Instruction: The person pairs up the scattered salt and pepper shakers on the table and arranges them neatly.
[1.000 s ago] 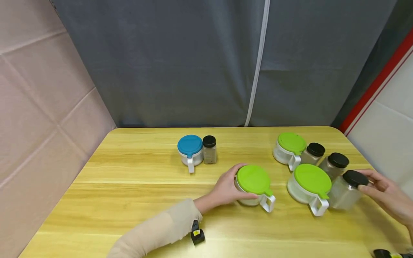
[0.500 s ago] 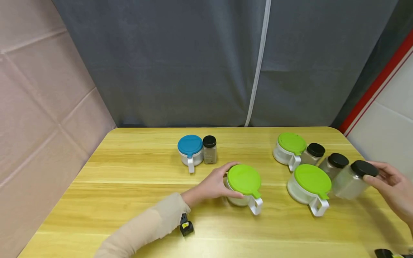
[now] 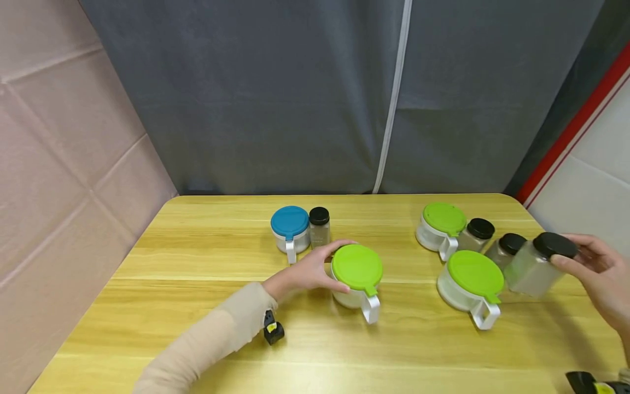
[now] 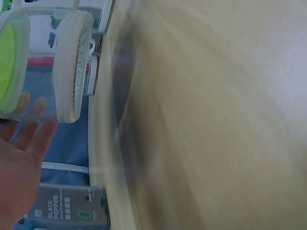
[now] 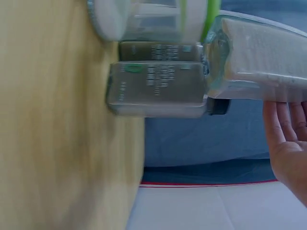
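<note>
My left hand (image 3: 312, 269) grips the side of a clear seasoning jar with a green lid (image 3: 356, 268) and a white handle. In the left wrist view, that jar's base (image 4: 69, 67) is raised off the table. With fingertips and thumb, my right hand (image 3: 598, 273) holds a clear spice bottle by its black cap (image 3: 555, 246), tilted. Its lower end (image 5: 249, 60) hangs above two smaller spice bottles in the right wrist view; the nearer small bottle (image 5: 156, 88) stands on the table. Beside my right hand's bottle is another green-lidded jar (image 3: 474, 273).
A blue-lidded jar (image 3: 290, 221) and a black-capped pepper bottle (image 3: 320, 219) stand together behind my left hand. At the back right are a third green-lidded jar (image 3: 444, 219) and two black-capped bottles (image 3: 479, 230). A grey curtain (image 3: 275, 109) hangs beyond the table's far edge.
My left hand has carried the green-lidded jar leftward and slightly away from me. My right hand has raised the spice bottle and moved it toward the back.
</note>
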A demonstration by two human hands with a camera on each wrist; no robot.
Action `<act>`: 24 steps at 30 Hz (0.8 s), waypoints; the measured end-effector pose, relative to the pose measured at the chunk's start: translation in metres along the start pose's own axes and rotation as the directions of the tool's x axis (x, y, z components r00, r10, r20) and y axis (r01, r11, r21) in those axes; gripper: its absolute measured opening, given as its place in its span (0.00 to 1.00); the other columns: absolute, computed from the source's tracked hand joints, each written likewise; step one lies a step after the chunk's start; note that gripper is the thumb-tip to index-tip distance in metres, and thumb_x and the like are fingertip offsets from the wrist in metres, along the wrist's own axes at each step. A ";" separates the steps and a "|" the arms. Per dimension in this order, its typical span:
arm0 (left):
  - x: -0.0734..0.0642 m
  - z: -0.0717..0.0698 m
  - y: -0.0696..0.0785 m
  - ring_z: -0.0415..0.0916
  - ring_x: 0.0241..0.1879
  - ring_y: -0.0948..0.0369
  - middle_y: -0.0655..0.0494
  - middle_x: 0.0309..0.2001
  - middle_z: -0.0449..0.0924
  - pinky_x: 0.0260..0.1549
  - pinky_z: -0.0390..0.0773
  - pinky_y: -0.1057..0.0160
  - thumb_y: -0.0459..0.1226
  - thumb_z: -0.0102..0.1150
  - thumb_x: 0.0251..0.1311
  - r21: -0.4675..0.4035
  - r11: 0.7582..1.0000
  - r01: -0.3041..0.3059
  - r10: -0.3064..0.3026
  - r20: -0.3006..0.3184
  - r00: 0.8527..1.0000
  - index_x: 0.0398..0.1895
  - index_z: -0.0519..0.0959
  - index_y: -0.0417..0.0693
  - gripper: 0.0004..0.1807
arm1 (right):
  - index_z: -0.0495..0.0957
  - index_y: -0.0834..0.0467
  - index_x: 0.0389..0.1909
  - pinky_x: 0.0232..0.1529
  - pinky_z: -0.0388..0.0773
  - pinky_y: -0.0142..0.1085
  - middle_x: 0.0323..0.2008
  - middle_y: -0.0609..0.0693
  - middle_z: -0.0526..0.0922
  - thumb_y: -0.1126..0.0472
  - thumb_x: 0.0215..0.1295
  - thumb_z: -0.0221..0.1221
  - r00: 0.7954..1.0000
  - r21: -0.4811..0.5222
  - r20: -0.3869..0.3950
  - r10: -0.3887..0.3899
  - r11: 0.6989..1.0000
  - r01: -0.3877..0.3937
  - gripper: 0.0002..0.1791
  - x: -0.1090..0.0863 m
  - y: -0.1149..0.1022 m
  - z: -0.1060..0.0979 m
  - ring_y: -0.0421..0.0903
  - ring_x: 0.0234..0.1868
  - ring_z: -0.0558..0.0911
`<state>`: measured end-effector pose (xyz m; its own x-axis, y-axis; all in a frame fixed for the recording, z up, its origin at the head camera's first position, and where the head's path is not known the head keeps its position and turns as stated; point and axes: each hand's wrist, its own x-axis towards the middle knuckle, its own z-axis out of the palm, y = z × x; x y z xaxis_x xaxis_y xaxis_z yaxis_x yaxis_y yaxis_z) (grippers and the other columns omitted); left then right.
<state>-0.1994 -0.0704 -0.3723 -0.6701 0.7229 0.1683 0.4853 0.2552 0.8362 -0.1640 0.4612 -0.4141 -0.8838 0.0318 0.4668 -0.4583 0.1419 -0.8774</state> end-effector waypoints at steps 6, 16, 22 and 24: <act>-0.002 -0.011 0.000 0.63 0.53 0.66 0.59 0.55 0.66 0.51 0.64 0.63 0.35 0.70 0.39 0.002 1.000 -0.007 0.007 0.032 0.999 0.63 0.57 0.49 0.45 | 0.66 0.71 0.52 0.39 0.67 0.22 0.43 0.50 0.77 0.87 0.52 0.46 0.999 0.138 0.026 -0.035 0.990 0.031 0.24 0.006 -0.047 0.027 0.40 0.38 0.76; -0.005 -0.027 -0.001 0.63 0.53 0.65 0.57 0.56 0.65 0.51 0.65 0.62 0.37 0.70 0.39 0.008 0.999 -0.041 0.041 0.060 0.997 0.63 0.57 0.48 0.45 | 0.72 0.66 0.46 0.36 0.68 0.20 0.38 0.49 0.77 0.86 0.53 0.46 0.999 0.201 -0.020 -0.027 0.979 0.030 0.21 0.006 -0.116 0.090 0.38 0.35 0.75; -0.005 -0.032 -0.004 0.63 0.53 0.65 0.57 0.56 0.65 0.51 0.64 0.59 0.43 0.70 0.40 -0.003 0.999 -0.044 0.044 0.075 0.996 0.63 0.57 0.48 0.45 | 0.72 0.64 0.46 0.34 0.69 0.21 0.39 0.49 0.75 0.85 0.54 0.46 0.999 0.223 0.034 -0.002 0.975 -0.006 0.22 0.006 -0.128 0.119 0.38 0.33 0.73; -0.005 -0.033 -0.005 0.63 0.53 0.65 0.57 0.56 0.65 0.51 0.64 0.60 0.45 0.69 0.40 -0.002 0.999 -0.041 0.041 0.077 0.996 0.64 0.57 0.48 0.46 | 0.72 0.65 0.47 0.33 0.69 0.23 0.40 0.49 0.75 0.85 0.54 0.45 0.998 0.246 0.059 -0.004 0.969 -0.010 0.22 0.006 -0.128 0.129 0.39 0.32 0.72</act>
<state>-0.2168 -0.0967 -0.3604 -0.6042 0.7803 0.1614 0.5113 0.2243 0.8296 -0.1224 0.3155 -0.3130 -0.8859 -0.0268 0.4631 -0.4582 -0.1061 -0.8825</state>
